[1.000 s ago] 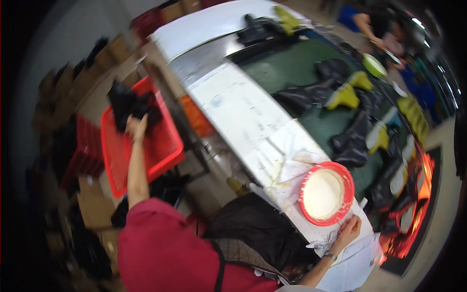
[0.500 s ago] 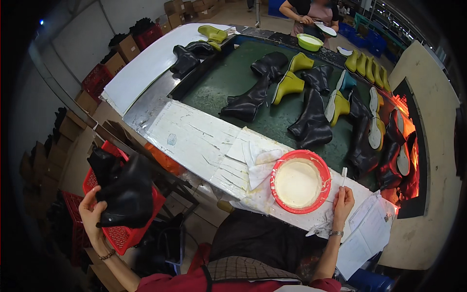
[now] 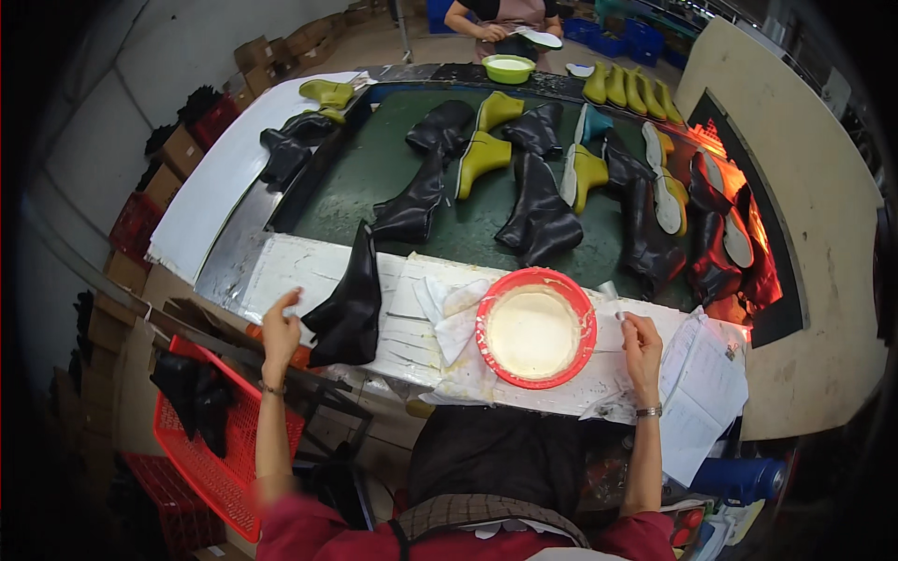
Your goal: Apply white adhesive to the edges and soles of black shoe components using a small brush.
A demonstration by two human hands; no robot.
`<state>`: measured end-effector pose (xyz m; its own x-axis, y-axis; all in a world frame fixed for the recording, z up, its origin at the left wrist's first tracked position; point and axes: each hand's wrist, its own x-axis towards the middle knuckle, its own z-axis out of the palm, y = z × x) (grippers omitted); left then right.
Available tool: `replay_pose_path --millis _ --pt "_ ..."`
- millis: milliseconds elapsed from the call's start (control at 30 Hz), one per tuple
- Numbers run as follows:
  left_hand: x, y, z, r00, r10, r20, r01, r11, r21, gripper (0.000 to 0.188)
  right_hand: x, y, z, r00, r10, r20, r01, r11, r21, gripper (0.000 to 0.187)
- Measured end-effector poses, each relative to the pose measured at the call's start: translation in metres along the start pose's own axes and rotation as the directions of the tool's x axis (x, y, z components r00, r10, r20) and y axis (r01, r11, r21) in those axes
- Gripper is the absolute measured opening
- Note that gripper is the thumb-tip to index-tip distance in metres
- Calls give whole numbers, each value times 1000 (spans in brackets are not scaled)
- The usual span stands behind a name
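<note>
A black ankle boot (image 3: pixel 352 313) stands on the left part of the white work board (image 3: pixel 290 271), its shaft pointing up and slightly tilted. Just left of it is my left hand (image 3: pixel 280 325), fingers apart, with a small gap visible between them and the boot. My right hand (image 3: pixel 642 348) is closed around a small brush (image 3: pixel 610 291) whose pale end sticks out beyond the fingers. Between my hands sits a red bowl (image 3: pixel 587 348) of creamy white liquid. Beside the bowl lies a stained white cloth (image 3: pixel 451 313).
Several black boots (image 3: pixel 412 208) and yellow-green boots (image 3: pixel 484 159) lie on the green conveyor belt (image 3: pixel 355 178), which leads to a glowing orange opening (image 3: pixel 762 271). A red crate (image 3: pixel 224 421) with black boots stands at lower left. Across the belt, a person (image 3: pixel 510 23) holds a sole near a green bowl (image 3: pixel 508 71).
My left hand has brought the black boot up from the red crate onto the white board and let it go. My right hand still holds the brush. The whole view has shifted.
</note>
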<state>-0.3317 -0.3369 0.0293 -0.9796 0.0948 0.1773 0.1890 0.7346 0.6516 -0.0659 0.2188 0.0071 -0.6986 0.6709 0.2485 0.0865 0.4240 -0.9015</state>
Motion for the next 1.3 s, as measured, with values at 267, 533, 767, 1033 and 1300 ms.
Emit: replay_pose_path --millis 267,533,767,1033,1300 --pt "1 85 69 904 410 120 -427 883 198 113 -15 -89 54 842 -303 446 539 499 -679 8" --pt "52 73 64 992 128 -6 -128 992 0 88 -18 -86 11 868 -358 345 465 830 -309 16" --pt "16 140 18 935 72 348 89 900 -427 34 -9 -39 -12 931 -275 239 316 936 -156 11" --pt "-19 220 24 624 163 764 198 913 -356 33 -6 -91 3 913 -351 207 365 930 -36 14" --pt "-29 245 34 478 206 854 223 912 -345 30 13 -131 30 737 -608 294 652 755 -71 19"
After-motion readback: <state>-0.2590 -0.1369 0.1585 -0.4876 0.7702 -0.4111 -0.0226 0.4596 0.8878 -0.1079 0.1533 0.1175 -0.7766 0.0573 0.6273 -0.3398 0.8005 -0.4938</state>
